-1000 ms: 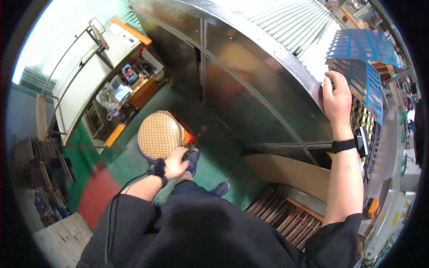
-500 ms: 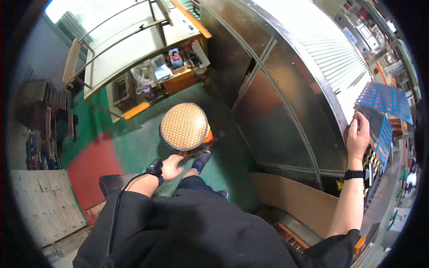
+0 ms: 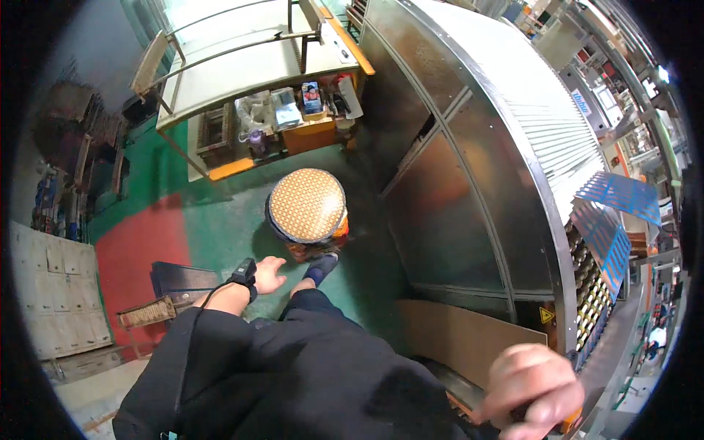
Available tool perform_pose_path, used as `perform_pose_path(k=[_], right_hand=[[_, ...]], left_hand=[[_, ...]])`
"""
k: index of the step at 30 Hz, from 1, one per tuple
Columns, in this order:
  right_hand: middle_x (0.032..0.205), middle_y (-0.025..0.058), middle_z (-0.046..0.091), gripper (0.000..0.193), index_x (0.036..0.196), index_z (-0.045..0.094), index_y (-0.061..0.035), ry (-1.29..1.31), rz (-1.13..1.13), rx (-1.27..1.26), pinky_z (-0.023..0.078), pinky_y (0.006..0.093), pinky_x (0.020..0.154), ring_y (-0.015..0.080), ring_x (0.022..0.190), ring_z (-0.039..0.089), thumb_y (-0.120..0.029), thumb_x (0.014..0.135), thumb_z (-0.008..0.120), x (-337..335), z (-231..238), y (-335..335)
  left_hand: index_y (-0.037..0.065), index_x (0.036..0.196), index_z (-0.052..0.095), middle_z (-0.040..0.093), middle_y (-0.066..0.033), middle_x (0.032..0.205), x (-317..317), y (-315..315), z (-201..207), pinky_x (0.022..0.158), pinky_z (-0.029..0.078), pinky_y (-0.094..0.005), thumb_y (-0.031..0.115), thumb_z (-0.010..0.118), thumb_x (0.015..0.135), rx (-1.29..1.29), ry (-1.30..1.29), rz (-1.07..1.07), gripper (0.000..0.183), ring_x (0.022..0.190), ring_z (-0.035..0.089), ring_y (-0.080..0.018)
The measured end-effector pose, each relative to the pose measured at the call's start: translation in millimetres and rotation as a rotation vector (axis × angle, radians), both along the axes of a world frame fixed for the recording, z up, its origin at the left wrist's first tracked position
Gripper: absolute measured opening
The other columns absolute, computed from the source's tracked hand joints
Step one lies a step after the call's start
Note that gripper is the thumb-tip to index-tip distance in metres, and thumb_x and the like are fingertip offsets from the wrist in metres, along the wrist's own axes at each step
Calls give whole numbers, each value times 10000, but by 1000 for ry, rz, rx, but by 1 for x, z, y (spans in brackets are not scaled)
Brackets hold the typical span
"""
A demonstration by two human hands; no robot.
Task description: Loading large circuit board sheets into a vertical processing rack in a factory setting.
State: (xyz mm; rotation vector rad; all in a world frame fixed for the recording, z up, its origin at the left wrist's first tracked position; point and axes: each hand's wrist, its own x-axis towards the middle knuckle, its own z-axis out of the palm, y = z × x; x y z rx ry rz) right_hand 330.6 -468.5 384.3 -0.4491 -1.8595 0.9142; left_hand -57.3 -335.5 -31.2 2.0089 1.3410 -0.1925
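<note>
Here, left hand [image 3: 269, 276] spread near stool [image 3: 308, 205], right hand [image 3: 534, 387] curled, grip unclear, green floor [image 3: 361, 293] meeting metal panel [image 3: 451, 213] edge

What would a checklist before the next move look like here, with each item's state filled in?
1. Left hand free: ok; it holds nothing, its fingers spread.
2. Right hand free: cannot tell; it is blurred, with the fingers curled.
3. Right hand off the blue-striped panels: ok; it is well apart from them.
4. Blue-striped panels in line with each other: not ok; they sit at an angle by the rollers.
5. Stool upright: ok; its round patterned seat faces up.
</note>
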Motion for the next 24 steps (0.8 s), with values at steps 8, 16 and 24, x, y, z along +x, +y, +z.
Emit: perform_pose_path(k=[8,16,24], right_hand=[[828,187,674,453,1352,562,-249,325,159,60,449,309,498,226,582,597,-31,958,617,-65,-4,-26],[849,135,658,334,1220,632,-255,326,187,129,434,294,477,207,566,589,-31,983,563,-78,-13,-61],[853,129,665,441,1182,542,-337,378,135,140,410,301,457,200,556,582,18,919,554,-80,-30,-99]], left_hand=[[59,1371,557,571,-214,1366,15,-32,-2,1061,461,-451,286,702,845,36,-108,43,590,1256,563,-385],[57,1367,553,554,-215,1380,4,-75,-17,1075,447,-460,312,685,863,68,-98,59,580,1293,524,-396],[52,1354,562,565,-220,1359,10,-102,-6,1078,445,-469,284,712,828,87,-109,90,595,1272,541,-395]])
